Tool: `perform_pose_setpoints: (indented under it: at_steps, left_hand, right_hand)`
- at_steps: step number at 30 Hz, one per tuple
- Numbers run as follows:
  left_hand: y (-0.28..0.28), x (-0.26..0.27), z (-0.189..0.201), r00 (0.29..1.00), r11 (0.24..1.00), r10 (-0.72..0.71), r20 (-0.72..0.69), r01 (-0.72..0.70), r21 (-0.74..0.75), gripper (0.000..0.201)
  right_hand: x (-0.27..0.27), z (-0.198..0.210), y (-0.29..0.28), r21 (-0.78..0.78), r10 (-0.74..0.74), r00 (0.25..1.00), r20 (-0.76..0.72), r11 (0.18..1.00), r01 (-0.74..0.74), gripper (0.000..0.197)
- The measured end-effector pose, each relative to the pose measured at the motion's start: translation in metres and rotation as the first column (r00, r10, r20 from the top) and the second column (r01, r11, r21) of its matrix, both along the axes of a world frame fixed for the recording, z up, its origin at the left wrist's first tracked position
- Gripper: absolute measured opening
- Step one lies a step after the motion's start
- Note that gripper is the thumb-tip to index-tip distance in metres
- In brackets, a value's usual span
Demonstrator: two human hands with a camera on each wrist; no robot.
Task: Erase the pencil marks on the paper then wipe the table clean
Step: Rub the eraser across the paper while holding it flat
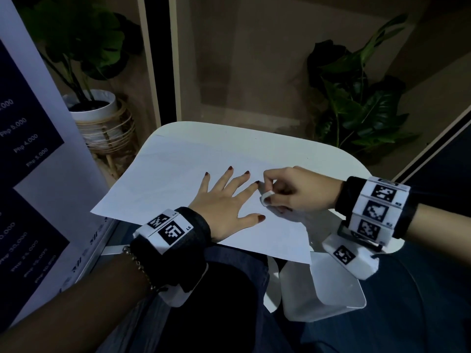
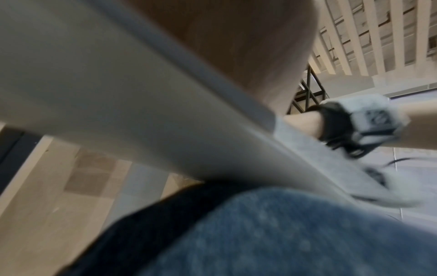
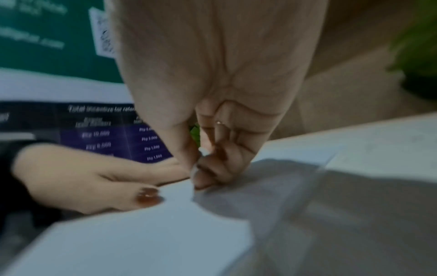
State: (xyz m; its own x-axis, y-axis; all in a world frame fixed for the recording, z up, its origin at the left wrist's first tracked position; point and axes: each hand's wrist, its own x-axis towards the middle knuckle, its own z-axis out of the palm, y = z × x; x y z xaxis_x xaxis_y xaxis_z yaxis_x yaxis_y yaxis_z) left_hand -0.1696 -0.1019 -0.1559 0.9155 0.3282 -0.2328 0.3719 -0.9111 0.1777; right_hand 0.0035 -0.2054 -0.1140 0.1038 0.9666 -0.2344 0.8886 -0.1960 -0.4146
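The paper (image 1: 178,179) lies on the small white table (image 1: 293,146), its near edge overhanging toward the person's lap. The left hand (image 1: 224,197) lies flat on the sheet with fingers spread and straight, palm down. Just beside its index fingertip, the right hand (image 1: 298,189) curls its fingers and thumb around a small white eraser (image 1: 266,197), which is down at the paper. No pencil marks can be made out on the sheet.

Black wristbands (image 1: 196,233), white coded tags (image 1: 377,210), beaded bracelet (image 1: 139,263), jeans (image 1: 237,266).
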Motion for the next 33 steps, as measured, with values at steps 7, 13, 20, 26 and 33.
perform_pose_setpoints:
  at_steps: [7, 13, 20, 26, 33]
  left_hand:
    - [0.0, 0.001, 0.001, 1.0, 0.999, -0.019, -0.009, 0.019, 0.032, 0.07]
    - [0.0, 0.0, 0.001, 1.0, 1.0, -0.014, -0.017, 0.014, 0.023, 0.07]
    - [0.0, 0.0, 0.0, 1.0, 1.0, -0.006, -0.013, 0.007, 0.013, 0.071]
    - [0.0, 0.0, 0.0, 1.0, 1.0, -0.009, -0.023, 0.009, 0.026, 0.071]
    - [0.0, -0.001, -0.001, 1.0, 1.0, -0.009, -0.016, 0.009, 0.004, 0.071]
  right_hand:
    - [0.041, 0.012, 0.006, 0.081, -0.244, 0.958, -0.151, 0.963, 0.258, 0.013]
    - [0.029, -0.001, 0.007, 0.024, -0.136, 0.929, -0.344, 0.988, 0.153, 0.012]
    - [0.036, -0.005, -0.002, 0.023, -0.073, 0.912, -0.403, 0.996, 0.09, 0.001]
    - [0.038, -0.013, 0.005, 0.101, -0.155, 0.939, -0.306, 0.976, 0.194, 0.01]
    - [0.038, -0.009, 0.002, 0.0, -0.104, 0.918, -0.382, 0.994, 0.112, 0.019]
